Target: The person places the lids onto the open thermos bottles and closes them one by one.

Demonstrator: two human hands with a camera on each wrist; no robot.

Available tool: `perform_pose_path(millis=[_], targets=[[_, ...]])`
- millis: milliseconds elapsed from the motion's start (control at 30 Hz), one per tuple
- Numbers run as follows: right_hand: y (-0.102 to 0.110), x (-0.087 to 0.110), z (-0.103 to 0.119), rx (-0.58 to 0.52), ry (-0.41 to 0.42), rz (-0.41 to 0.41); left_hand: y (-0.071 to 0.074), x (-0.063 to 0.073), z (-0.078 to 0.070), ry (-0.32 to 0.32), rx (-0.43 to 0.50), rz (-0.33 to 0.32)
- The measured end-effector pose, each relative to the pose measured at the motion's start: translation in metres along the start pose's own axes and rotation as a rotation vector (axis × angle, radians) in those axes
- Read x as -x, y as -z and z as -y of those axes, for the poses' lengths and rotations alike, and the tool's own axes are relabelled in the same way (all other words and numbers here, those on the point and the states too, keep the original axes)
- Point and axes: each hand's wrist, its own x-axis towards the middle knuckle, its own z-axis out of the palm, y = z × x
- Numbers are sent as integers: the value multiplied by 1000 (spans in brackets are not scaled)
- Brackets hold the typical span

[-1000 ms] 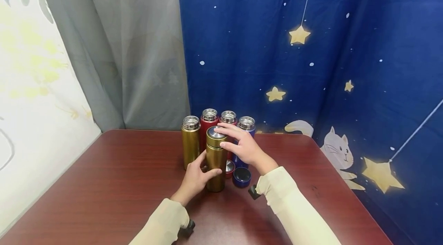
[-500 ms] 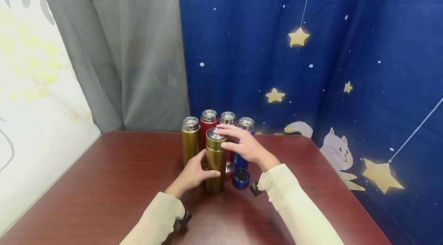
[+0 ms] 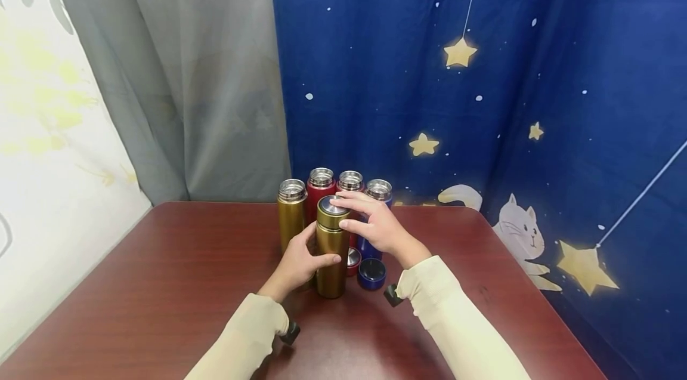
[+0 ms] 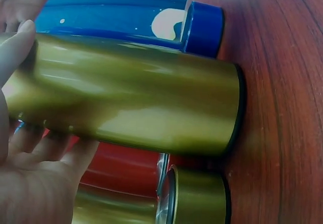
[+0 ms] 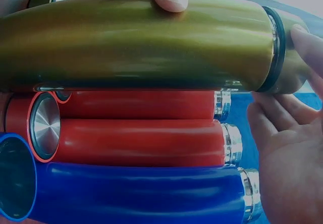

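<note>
A gold thermos flask (image 3: pixel 331 272) stands upright on the table, nearest to me. My left hand (image 3: pixel 297 262) grips its body from the left, with the thumb across the near side. At its top, the fingers and thumb of my right hand (image 3: pixel 378 226) hold the gold lid (image 3: pixel 328 220), which has a silver disc on top. In the right wrist view a dark ring (image 5: pixel 275 50) shows where lid and body meet. Whether the lid is fully seated cannot be told.
Behind stand an open gold flask (image 3: pixel 290 219), two open red flasks (image 3: pixel 320 194) and an open blue flask (image 5: pixel 146 193). A blue lid (image 3: pixel 372 274), red lids (image 5: pixel 45 125) and another gold lid (image 4: pixel 199 196) lie on the table (image 3: pixel 204 260) close by.
My left forearm has swung slightly to the left, while that hand keeps its grip on the gold flask. My right hand stays at the lid with almost no visible movement.
</note>
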Motion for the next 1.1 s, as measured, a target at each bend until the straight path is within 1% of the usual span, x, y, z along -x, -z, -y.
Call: perform_pose_path(millis=[133, 367, 500, 600, 633, 767, 833, 933, 1100], targets=[[-1, 1, 5, 48, -1, -21, 0, 0, 0, 4, -5, -12], [0, 1, 10, 139, 17, -15, 0, -1, 2, -12, 7, 17], [0, 1, 13, 160, 27, -14, 1, -2, 1, -21, 5, 10], [-1, 1, 13, 141, 9, -43, 1, -3, 2, -32, 0, 9], [-3, 0, 13, 118, -7, -46, 1, -3, 2, -33, -1, 11], [-11, -2, 12, 55, -83, -38, 2, -3, 3, -29, 5, 31], [-14, -4, 12, 33, -108, -30, 3, -3, 3, -29, 14, 38], [-14, -7, 13, 14, -102, -28, 5, -4, 1, -39, 21, 39], [-7, -7, 11, -34, -75, 33, 5, -5, -2, -53, 23, 49]])
